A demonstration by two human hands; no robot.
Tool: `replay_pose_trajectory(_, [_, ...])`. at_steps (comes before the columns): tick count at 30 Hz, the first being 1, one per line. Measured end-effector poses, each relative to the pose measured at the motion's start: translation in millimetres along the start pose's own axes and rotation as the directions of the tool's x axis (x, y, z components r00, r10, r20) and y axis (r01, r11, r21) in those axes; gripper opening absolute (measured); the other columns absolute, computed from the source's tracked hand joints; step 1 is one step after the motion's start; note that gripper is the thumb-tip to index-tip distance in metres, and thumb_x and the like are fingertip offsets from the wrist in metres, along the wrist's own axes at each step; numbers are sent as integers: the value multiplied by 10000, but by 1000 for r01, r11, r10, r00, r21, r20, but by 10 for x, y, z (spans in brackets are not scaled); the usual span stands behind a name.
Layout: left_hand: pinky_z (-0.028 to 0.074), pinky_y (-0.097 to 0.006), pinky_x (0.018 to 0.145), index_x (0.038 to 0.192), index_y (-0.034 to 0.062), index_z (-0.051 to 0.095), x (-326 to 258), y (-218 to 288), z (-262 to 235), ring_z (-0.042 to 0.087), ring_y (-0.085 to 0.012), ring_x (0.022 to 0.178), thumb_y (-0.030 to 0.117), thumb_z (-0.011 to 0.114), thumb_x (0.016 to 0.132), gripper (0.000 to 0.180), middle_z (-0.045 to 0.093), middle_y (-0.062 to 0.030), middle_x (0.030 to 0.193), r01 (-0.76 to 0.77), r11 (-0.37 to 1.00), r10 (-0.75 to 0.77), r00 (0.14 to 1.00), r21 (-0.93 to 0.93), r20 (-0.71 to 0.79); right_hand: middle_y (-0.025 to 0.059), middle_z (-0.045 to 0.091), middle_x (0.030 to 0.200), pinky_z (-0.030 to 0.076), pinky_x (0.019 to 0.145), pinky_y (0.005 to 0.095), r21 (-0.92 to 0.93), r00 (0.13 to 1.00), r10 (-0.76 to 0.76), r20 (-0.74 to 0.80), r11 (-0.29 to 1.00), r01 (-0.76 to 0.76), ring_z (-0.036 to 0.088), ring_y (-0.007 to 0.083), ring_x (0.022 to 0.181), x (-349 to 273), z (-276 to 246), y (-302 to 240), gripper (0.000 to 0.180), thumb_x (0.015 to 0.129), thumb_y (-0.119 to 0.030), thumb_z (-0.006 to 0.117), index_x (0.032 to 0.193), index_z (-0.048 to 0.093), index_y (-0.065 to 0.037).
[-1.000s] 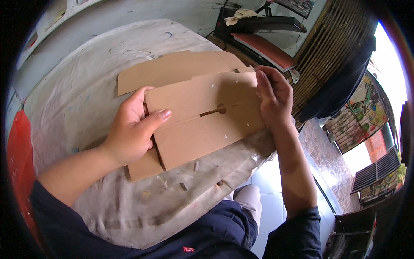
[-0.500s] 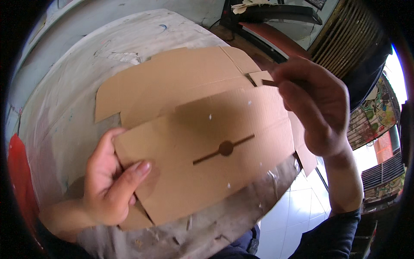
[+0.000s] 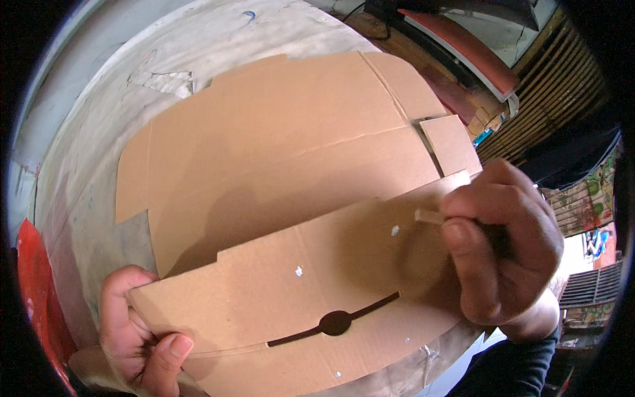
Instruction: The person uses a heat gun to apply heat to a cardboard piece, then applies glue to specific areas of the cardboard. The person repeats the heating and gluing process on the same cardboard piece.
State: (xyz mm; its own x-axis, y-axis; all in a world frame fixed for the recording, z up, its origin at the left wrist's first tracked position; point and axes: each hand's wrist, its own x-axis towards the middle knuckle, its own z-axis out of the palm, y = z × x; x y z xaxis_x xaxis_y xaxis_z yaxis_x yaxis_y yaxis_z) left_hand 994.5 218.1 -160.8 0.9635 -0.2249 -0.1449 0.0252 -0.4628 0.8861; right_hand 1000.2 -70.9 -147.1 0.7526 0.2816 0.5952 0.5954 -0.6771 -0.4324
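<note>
Cut cardboard fills the middle of the view. Its near panel (image 3: 350,258) is raised and tilted, with a narrow slot (image 3: 297,336) running through a round hole (image 3: 335,323). Several small white dabs (image 3: 395,230) dot this panel. My left hand (image 3: 149,337) grips the panel's left end, thumb on top and fingers behind. Above the panel's right part, my right hand (image 3: 509,231) pinches a small flat strip (image 3: 428,216) between thumb and forefinger; its material is unclear. Behind lies a wide cardboard section (image 3: 278,126) with creases and a cut flap (image 3: 452,142). Whether it joins the panel is hidden.
A pale, stained, worn surface (image 3: 86,192) lies under the cardboard. Something red (image 3: 40,304) sits at the far left edge. At the upper right are a dark and reddish-brown object (image 3: 463,49) and a brown slatted panel (image 3: 559,86).
The near panel has come closer and lower in view, and more of the cardboard behind shows. My right hand has moved down over the panel with the strip, whose end now looks pale.
</note>
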Motion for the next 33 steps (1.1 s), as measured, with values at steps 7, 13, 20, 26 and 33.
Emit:
replay_pose_trajectory(7, [357, -237, 698, 1112, -137, 220, 28, 57, -172, 441, -86, 654, 243, 474, 723, 601, 534, -92, 798, -99, 981, 69, 982, 169, 177, 96, 520, 664, 347, 481, 258, -52, 999, 3, 50, 999, -1, 436, 136, 534, -14, 22, -12, 59, 703, -25, 531, 752, 539, 8])
replay_pose_trajectory(13, [374, -237, 680, 1084, -123, 193, -13, -17, -14, 468, -98, 718, 214, 471, 718, 570, 535, -149, 870, -132, 991, 131, 991, -39, -17, 83, 508, 615, 339, 444, 257, -62, 998, -34, 46, 997, 37, 443, 144, 492, 0, 51, 13, 59, 664, -21, 556, 715, 554, 9])
replay_pose_trajectory(20, [381, -241, 651, 1072, -102, 171, 39, -49, -101, 478, -108, 685, 189, 478, 718, 552, 536, -168, 852, -147, 989, 146, 987, 10, 69, 90, 508, 600, 333, 409, 251, -30, 997, -54, 60, 998, 56, 448, 140, 455, 27, 67, 37, 95, 606, -1, 571, 699, 562, 12])
replay_pose_trajectory(26, [372, -220, 576, 1078, -102, 160, 9, 8, -73, 462, -85, 607, 176, 477, 730, 546, 542, -150, 788, -60, 992, 67, 996, -111, 59, 94, 524, 609, 334, 396, 242, -15, 996, -38, 75, 999, 39, 454, 130, 451, 27, 77, 46, 120, 591, 7, 578, 710, 566, 9])
replay_pose_trajectory(33, [355, -185, 498, 1089, -101, 142, 46, -23, -18, 440, -61, 533, 176, 486, 726, 572, 556, -139, 779, -192, 974, 187, 981, -121, -57, 83, 519, 609, 322, 391, 241, -59, 995, -35, 93, 997, 41, 443, 117, 443, 35, 72, 14, 114, 602, 10, 577, 715, 567, 5])
